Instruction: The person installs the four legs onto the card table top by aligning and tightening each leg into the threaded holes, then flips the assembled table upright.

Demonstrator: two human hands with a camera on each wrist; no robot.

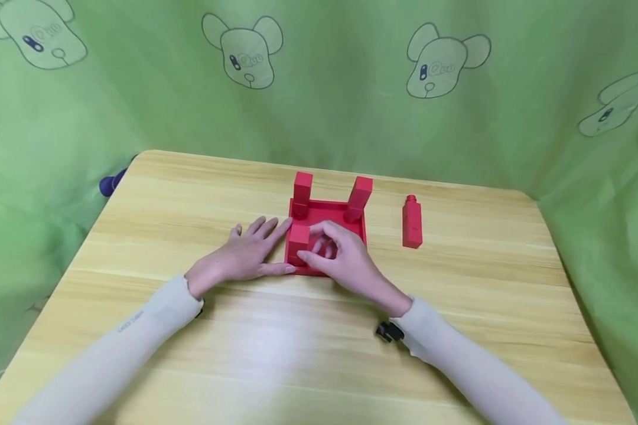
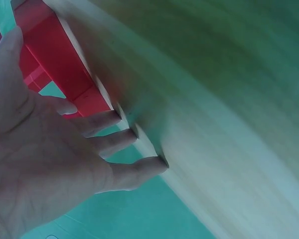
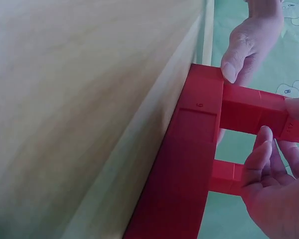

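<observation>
A red square base (image 1: 326, 208) with a raised rim lies on the wooden table, with three square red legs upright at its corners. My right hand (image 1: 348, 260) pinches the near-left leg (image 1: 299, 234) between thumb and finger near its top; the right wrist view also shows this leg (image 3: 251, 110). My left hand (image 1: 244, 254) lies palm down with spread fingers, its thumb and forefinger touching the base's left side. Along the back stand the far-left leg (image 1: 302, 189) and the far-right leg (image 1: 360, 193). A loose leg (image 1: 412, 224) with a knobbed end lies to the right of the base.
The light wooden table (image 1: 484, 265) runs out on all sides of the base. A green curtain (image 1: 340, 106) with printed bear heads hangs behind and beside it. Some dark purple object (image 1: 108, 184) pokes out at the table's left edge.
</observation>
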